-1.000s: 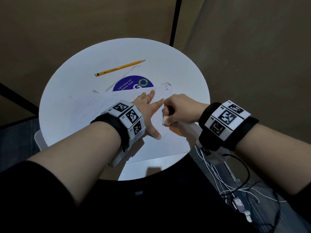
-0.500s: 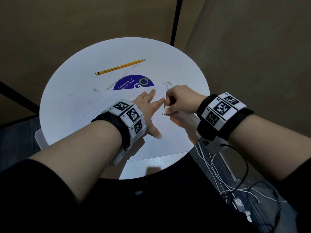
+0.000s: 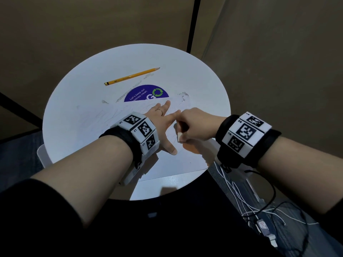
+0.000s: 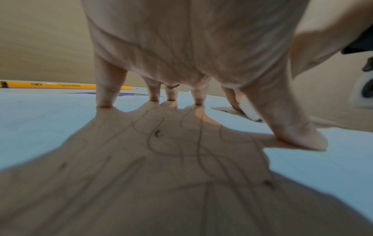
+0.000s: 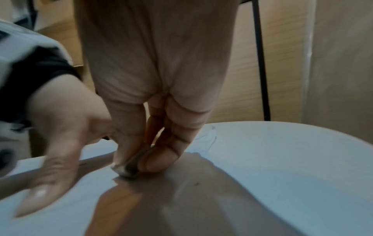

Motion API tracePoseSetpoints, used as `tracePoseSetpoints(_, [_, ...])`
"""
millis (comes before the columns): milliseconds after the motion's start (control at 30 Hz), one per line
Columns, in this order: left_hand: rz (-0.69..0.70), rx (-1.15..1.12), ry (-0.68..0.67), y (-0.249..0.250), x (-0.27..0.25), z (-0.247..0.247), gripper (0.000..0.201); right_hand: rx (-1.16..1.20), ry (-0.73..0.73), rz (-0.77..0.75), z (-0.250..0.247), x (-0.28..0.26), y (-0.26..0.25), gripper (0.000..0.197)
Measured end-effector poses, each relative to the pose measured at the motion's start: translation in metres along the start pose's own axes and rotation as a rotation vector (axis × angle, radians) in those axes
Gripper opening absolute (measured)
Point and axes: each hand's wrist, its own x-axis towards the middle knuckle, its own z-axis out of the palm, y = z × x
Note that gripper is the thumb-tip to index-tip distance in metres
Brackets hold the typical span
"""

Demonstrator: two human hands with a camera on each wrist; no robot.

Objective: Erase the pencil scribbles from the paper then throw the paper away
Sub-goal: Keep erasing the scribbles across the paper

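A white sheet of paper (image 3: 96, 125) with faint pencil scribbles (image 4: 181, 143) lies on the round white table (image 3: 194, 75). My left hand (image 3: 163, 125) lies flat on the paper with fingers spread, its fingertips (image 4: 105, 102) pressing the sheet down. Just to its right, my right hand (image 3: 193, 125) pinches a small white eraser (image 3: 179, 136) between thumb and fingers and holds it down on the paper. In the right wrist view the eraser (image 5: 127, 170) shows a grey, dirty tip touching the sheet.
A yellow pencil (image 3: 131, 76) lies at the far side of the table, beyond a blue round sticker (image 3: 146, 93) partly covered by the paper. White and black cables (image 3: 256, 206) lie on the floor at the right. Brown walls stand behind the table.
My right hand has rubbed the eraser back and forth beside the left thumb, away from me and then back toward me. The left hand has stayed flat on the paper.
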Motion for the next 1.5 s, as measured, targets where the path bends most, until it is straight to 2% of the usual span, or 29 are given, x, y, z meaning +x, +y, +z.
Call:
tracePoseSetpoints(167, [-0.009,0.022,-0.012,0.0,0.0,0.0,0.12,0.022,0.165,0.092,-0.012,0.008,0.008,0.019])
tracePoseSetpoints(200, [-0.005,0.018,-0.007,-0.001,0.0,0.001,0.12,0.014,0.164,0.08,-0.01,0.007,0.006,0.017])
tracePoseSetpoints(333, [-0.001,-0.003,0.002,-0.001,0.001,0.001,0.12,0.024,0.007,0.007,0.0,-0.001,0.002,0.018])
tracePoseSetpoints(400, [-0.007,0.011,-0.009,-0.001,0.002,0.001,0.121,0.028,0.056,0.049,-0.006,0.002,0.006,0.023])
tracePoseSetpoints(467, [-0.011,0.014,-0.013,-0.001,0.001,0.001,0.121,0.032,0.134,0.085,-0.012,0.006,0.008,0.019])
tracePoseSetpoints(533, [-0.008,0.009,-0.004,-0.001,0.001,0.001,0.121,0.016,0.147,0.072,-0.011,0.005,0.005,0.017])
tracePoseSetpoints(667, [-0.003,0.001,0.009,-0.001,0.0,0.002,0.12,0.02,-0.01,0.031,-0.003,-0.004,0.002,0.028])
tracePoseSetpoints(800, [-0.009,0.015,-0.005,-0.001,0.0,0.002,0.12,0.056,0.144,0.121,-0.015,0.004,0.012,0.029])
tracePoseSetpoints(867, [-0.01,0.015,-0.006,-0.001,0.001,0.001,0.12,0.048,0.181,0.111,-0.013,0.004,0.011,0.03])
tracePoseSetpoints(1000, [-0.007,-0.001,0.004,0.0,0.001,0.002,0.121,0.031,-0.004,0.069,-0.002,-0.007,0.006,0.03])
tracePoseSetpoints(1067, [-0.008,-0.001,-0.001,0.0,0.0,0.002,0.121,0.035,0.015,0.089,-0.006,-0.006,0.009,0.03])
tracePoseSetpoints(1200, [-0.006,-0.006,-0.004,-0.001,0.001,0.002,0.121,0.042,0.156,0.109,-0.013,-0.001,0.012,0.031])
tracePoseSetpoints(1333, [-0.003,-0.011,0.007,-0.001,0.002,0.002,0.122,0.024,-0.022,0.077,0.0,-0.009,0.006,0.031])
tracePoseSetpoints(1367, [-0.003,-0.011,0.007,-0.002,0.002,0.003,0.122,0.021,-0.027,0.08,-0.001,-0.01,0.007,0.03])
tracePoseSetpoints(1500, [-0.011,-0.003,-0.001,-0.002,0.002,0.003,0.121,0.064,0.143,0.127,-0.015,-0.004,0.017,0.028])
